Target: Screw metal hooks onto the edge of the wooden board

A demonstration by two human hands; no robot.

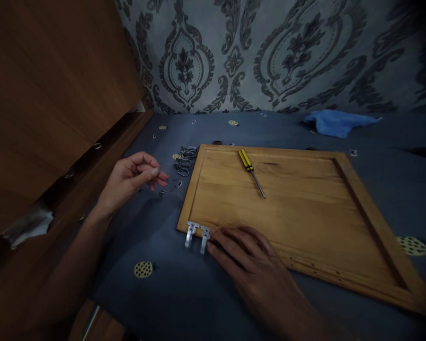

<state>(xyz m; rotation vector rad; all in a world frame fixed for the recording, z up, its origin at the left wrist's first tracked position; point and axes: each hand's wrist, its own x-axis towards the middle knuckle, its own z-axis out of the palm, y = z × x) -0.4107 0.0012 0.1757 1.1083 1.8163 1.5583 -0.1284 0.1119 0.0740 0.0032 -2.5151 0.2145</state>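
Observation:
My left hand (137,176) hovers over the bedding beside several small screws (162,192), its thumb and fingers pinched together. Whatever lies between the fingertips is too small to make out. My right hand (250,258) rests with fingers stretched out on the near edge of a wooden cabinet door (287,203). Its fingertips are beside two silver metal hooks (205,237), which sit at the door's near left corner with their curved ends past the edge. A yellow and black screwdriver (250,168) lies on the door panel, shaft pointing toward me.
More dark metal hooks (183,166) lie left of the door on the dark blue pineapple-print sheet (170,293). A blue cloth (339,123) is crumpled at the back right. Brown wooden furniture (57,85) rises on the left, and a patterned wall (230,57) stands behind.

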